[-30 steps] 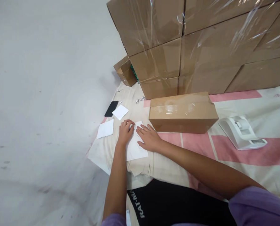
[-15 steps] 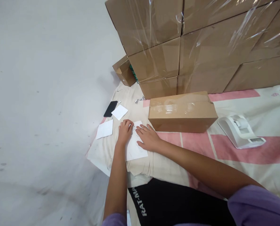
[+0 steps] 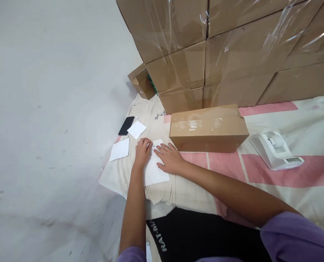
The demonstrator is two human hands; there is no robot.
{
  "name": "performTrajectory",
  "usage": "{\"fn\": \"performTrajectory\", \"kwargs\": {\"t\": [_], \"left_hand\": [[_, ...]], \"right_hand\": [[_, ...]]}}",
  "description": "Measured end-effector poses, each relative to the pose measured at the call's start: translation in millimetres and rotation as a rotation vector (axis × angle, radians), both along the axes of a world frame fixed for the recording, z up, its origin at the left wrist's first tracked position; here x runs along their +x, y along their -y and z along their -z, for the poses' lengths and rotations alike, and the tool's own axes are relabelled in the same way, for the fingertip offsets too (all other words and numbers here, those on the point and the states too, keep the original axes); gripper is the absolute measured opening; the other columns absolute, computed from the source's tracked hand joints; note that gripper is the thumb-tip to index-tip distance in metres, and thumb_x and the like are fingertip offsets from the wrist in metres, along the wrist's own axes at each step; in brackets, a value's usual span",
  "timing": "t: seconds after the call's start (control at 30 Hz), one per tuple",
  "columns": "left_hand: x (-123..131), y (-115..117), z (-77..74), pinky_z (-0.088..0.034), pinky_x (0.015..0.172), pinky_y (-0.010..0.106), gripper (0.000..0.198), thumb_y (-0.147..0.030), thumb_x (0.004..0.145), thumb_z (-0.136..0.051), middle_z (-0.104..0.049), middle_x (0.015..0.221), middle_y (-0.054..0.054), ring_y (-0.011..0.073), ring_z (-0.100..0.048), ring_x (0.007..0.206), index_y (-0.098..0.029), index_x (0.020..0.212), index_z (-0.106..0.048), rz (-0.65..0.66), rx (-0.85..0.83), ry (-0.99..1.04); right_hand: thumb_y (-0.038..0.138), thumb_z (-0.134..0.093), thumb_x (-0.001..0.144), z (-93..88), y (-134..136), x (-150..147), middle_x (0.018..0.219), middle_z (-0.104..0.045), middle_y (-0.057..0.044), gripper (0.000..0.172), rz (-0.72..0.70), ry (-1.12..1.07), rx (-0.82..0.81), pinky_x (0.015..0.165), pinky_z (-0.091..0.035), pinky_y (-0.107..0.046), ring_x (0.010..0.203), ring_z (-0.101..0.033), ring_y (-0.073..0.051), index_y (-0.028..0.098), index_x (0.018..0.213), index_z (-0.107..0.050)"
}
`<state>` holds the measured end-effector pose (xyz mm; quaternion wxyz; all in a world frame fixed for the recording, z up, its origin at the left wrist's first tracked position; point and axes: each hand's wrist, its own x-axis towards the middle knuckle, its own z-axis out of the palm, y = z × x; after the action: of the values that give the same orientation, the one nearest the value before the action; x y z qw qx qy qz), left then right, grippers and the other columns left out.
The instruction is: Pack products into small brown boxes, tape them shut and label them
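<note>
Both hands at the sheet [image 3: 156, 174], which lies flat on the cloth [image 3: 183, 191] in front of the person, left of the closed box [image 3: 208, 131]. Hands near each other, a narrow gap between. Right hand [image 3: 169, 159]: palm down, fingers spread over the sheet's right part; judged to be steadying it, since the cloth is soft and creased. Left hand [image 3: 142, 150]: fingers curled at the upper left edge; cannot tell whether they pinch anything. Small dark marks between the hands, too fine to read.

Two slips [image 3: 136, 129] [image 3: 119, 149] lie left of the hands, the farther one next to the phone [image 3: 126, 126]; probably set aside to leave working room.

Containers: closed box has clear tape along its top; contents hidden. Stack [image 3: 232, 69] behind it is cartons under clear wrap, presumably to hold them together; contents also hidden. Small carton [image 3: 143, 85] by the stack's left end stands open; something green [image 3: 152, 85] shows beside it, inside or behind cannot be settled. White device [image 3: 276, 150] sits apart, at right.
</note>
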<state>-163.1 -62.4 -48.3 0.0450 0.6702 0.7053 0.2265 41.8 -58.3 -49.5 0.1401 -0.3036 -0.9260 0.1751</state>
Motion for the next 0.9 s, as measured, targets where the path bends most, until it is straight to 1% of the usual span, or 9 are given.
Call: {"fn": "performTrajectory", "kwargs": {"t": [0.17,0.3,0.43,0.57,0.67,0.8,0.9], "left_hand": [[0,0,1.2,-0.042,0.096,0.043,0.017,-0.030,0.104,-0.046,-0.061,0.122,0.009,0.0267,-0.058,0.115,-0.025,0.101,-0.062,0.020,0.031,0.010],[-1,0,3.1,-0.042,0.096,0.044,0.017,-0.031,0.103,-0.047,-0.062,0.121,0.009,0.0268,-0.059,0.113,-0.025,0.100,-0.062,0.041,0.055,0.026],[-5,-3,5.8,-0.041,0.099,0.044,0.014,-0.027,0.102,-0.047,-0.063,0.117,0.009,0.0265,-0.057,0.112,-0.024,0.097,-0.061,0.062,0.102,0.059],[-14,-4,8.1,-0.040,0.101,0.045,0.014,-0.025,0.102,-0.043,-0.063,0.109,0.009,0.0261,-0.056,0.107,-0.023,0.097,-0.056,0.025,0.189,0.120],[-21,-2,9.5,-0.042,0.097,0.043,0.014,-0.029,0.103,-0.042,-0.063,0.107,0.009,0.0253,-0.056,0.104,-0.023,0.100,-0.055,-0.003,0.240,0.173],[-22,2,7.8,-0.047,0.091,0.038,0.015,-0.031,0.103,-0.044,-0.065,0.104,0.007,0.0224,-0.060,0.101,-0.022,0.102,-0.057,0.018,0.273,0.232],[-14,5,2.5,-0.049,0.085,0.034,0.016,-0.031,0.103,-0.046,-0.065,0.097,0.005,0.0197,-0.063,0.093,-0.022,0.100,-0.058,0.061,0.298,0.255]], "right_hand": [[0.044,-0.052,0.098,0.4,-1,0,0.160,-0.047,-0.016,0.066,0.008,-0.028,0.019,0.125,-0.023,-0.055,0.151,-0.035,-0.036,0.011,0.155,-0.044],[0.044,-0.056,0.095,-2.7,-3,0,0.151,-0.055,-0.018,0.068,0.005,-0.051,0.050,0.121,-0.028,-0.053,0.142,-0.043,-0.037,0.010,0.153,-0.046],[0.046,-0.060,0.092,-4.4,-4,0,0.150,-0.054,-0.018,0.070,0.013,-0.045,0.055,0.118,-0.029,-0.052,0.138,-0.043,-0.038,0.009,0.150,-0.049],[0.047,-0.060,0.092,-2.2,-4,1,0.150,-0.054,-0.018,0.069,0.013,-0.057,0.056,0.119,-0.029,-0.052,0.136,-0.043,-0.039,0.009,0.149,-0.051],[0.046,-0.062,0.091,0.1,-4,1,0.148,-0.054,-0.019,0.069,0.008,-0.086,0.053,0.119,-0.029,-0.053,0.135,-0.043,-0.040,0.008,0.148,-0.051],[0.041,-0.065,0.090,1.0,-8,1,0.149,-0.053,-0.021,0.069,-0.003,-0.158,0.020,0.118,-0.033,-0.056,0.136,-0.044,-0.039,0.008,0.149,-0.049],[0.034,-0.063,0.092,0.4,-11,3,0.148,-0.052,-0.021,0.059,0.009,-0.301,-0.048,0.114,-0.039,-0.055,0.137,-0.044,-0.037,0.010,0.145,-0.053]]}}
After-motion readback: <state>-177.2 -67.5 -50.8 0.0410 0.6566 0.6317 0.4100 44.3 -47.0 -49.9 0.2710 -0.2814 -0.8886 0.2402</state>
